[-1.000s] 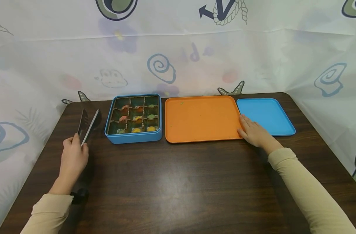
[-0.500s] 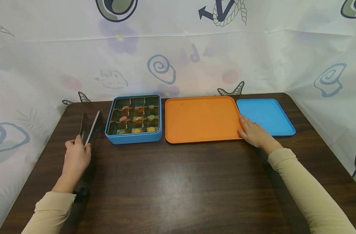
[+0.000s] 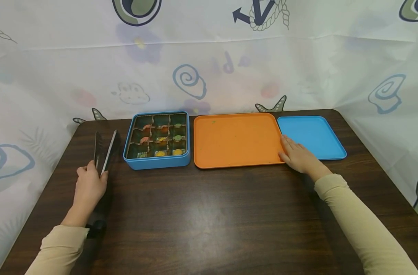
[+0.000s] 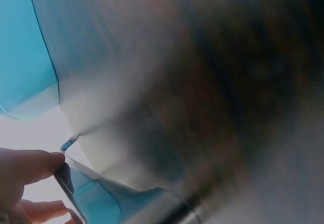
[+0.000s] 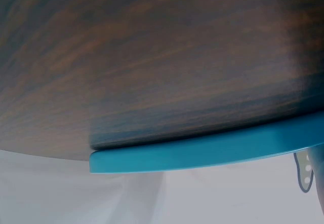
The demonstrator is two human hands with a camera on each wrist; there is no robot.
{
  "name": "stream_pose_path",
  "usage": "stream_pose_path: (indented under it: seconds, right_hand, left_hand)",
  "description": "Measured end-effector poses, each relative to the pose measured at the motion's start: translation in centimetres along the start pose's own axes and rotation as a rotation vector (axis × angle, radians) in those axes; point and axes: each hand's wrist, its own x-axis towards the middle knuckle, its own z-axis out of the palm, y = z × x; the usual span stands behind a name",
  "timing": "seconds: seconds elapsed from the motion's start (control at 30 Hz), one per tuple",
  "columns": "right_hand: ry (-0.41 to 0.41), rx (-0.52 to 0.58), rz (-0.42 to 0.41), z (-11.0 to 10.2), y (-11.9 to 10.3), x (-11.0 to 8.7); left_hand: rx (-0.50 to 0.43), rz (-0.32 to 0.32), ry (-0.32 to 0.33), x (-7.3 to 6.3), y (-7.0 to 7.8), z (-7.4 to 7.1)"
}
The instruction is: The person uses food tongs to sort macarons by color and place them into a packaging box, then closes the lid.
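At the left of the table, my left hand (image 3: 89, 187) holds metal tongs (image 3: 109, 151) between thumb and fingers, their two arms spread apart and pointing away from me. The left wrist view shows thumb and fingertips on the shiny metal of the tongs (image 4: 147, 206). My right hand (image 3: 302, 157) rests with fingers extended on the right edge of the orange tray (image 3: 236, 143), close to the blue tray (image 3: 312, 135). Right of the tongs stands a blue box (image 3: 157, 164) with a dark divided insert; small red, yellow and green pieces lie in several compartments.
A dark wooden table (image 3: 209, 214) carries everything, with the box and both trays in a row along its far side. Behind it hangs a white printed cloth (image 3: 229, 84). Tiny green specks show on the orange tray.
My left hand and the tongs have shifted slightly right and toward me, mostly in the first half second. The right hand, the box and both trays stay where they were.
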Motion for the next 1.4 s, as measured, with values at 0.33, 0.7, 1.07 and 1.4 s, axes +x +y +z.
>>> stream_pose_path:
  seconds: [0.33, 0.7, 1.07, 1.4]
  right_hand:
    - [0.029, -0.043, 0.002, -0.2, -0.3, -0.2]
    - [0.106, -0.028, 0.014, -2.0, -0.3, -0.6]
    - [0.173, 0.031, 0.176, -3.2, 2.8, -2.1]
    - [0.199, 0.035, 0.304, -3.3, 4.9, -3.5]
  left_hand:
    - [-0.002, -0.044, -0.035, 0.2, -0.2, 0.0]
    - [-0.02, -0.055, -0.049, 0.0, -0.1, -0.3]
    - [0.004, -0.049, -0.051, 0.0, 0.0, -0.3]
    - [0.066, 0.014, -0.04, 0.0, 0.1, 0.0]
